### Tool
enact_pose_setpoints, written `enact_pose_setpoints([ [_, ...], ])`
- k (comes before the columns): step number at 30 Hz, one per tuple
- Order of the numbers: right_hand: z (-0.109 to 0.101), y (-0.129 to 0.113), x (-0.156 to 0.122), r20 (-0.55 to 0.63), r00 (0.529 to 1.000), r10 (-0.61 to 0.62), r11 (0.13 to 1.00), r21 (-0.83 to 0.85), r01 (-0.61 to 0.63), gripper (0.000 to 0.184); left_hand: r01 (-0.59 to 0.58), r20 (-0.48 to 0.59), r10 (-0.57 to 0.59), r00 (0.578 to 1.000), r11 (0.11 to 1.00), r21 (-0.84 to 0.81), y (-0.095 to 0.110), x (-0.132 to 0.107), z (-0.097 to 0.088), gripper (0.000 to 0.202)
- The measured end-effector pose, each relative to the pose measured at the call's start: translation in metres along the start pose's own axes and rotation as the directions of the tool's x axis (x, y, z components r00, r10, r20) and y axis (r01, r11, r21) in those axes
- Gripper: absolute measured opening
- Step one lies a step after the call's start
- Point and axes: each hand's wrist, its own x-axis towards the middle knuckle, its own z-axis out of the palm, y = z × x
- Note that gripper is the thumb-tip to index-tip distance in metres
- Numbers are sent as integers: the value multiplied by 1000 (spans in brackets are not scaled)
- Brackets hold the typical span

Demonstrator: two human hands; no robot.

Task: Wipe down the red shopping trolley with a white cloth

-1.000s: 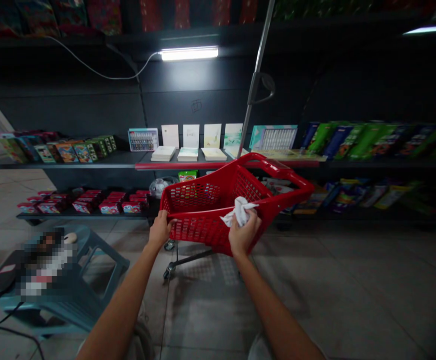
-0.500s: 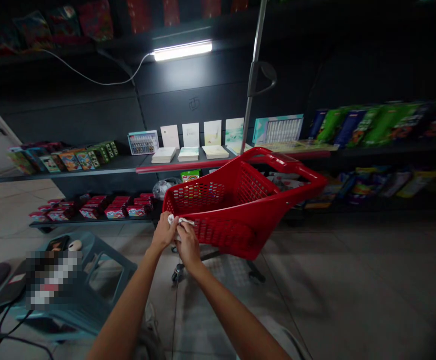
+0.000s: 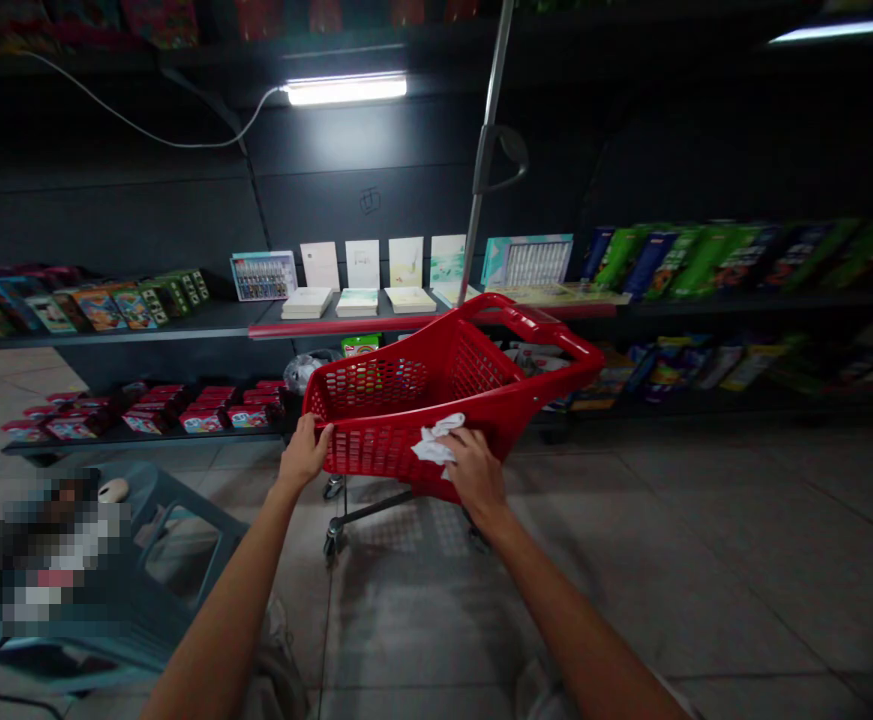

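Observation:
A red plastic shopping cart (image 3: 376,450) with a mesh basket on a low wheeled frame stands in front of me, tilted. My left hand (image 3: 303,453) is shut around the basket's near left rim. My right hand (image 3: 477,477) presses a crumpled white cloth (image 3: 436,442) against the basket's near outer wall, with the cloth showing beyond the fingers. The cart's metal frame and casters (image 3: 335,530) sit on the floor below my hands.
Dark shelves (image 3: 128,325) hold boxed goods, cards and books behind the cart. A metal pole (image 3: 487,130) rises from the cart's far end. A teal plastic stool (image 3: 181,540) with pixelated items on it stands at my lower left, near a cable.
My hands have parted. The right hand has moved right along the basket with the cloth, and the left hand now holds the rim instead of meeting the right at the cloth.

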Motion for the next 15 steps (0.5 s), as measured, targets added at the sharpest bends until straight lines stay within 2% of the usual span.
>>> enact_pose_setpoints([
  [3,-15,29,-3,-186,978,92,995,46,-85,47,0,-1,0,1000,1000,15,2,-1,0,44],
  [6,-4,39,-7,-295,936,195,974,166,-151,42,7,-11,-7,1000,1000,20,4,-2,0,43],
  [9,33,31,-9,-335,865,373,887,403,-226,39,26,-12,-26,1000,999,23,8,-5,0,43],
  [11,63,18,-8,-329,772,544,776,547,-314,44,44,-5,-44,999,999,23,12,-8,0,43],
  [13,90,1,-6,-288,655,699,639,662,-391,49,64,1,-64,998,998,20,17,-10,-1,43],
  [14,101,-10,-5,-249,620,744,573,715,-400,49,73,4,-73,997,997,18,18,-11,-1,42],
  [15,112,-24,-5,-198,610,768,510,765,-394,49,81,5,-81,997,997,18,20,-12,-1,42],
])
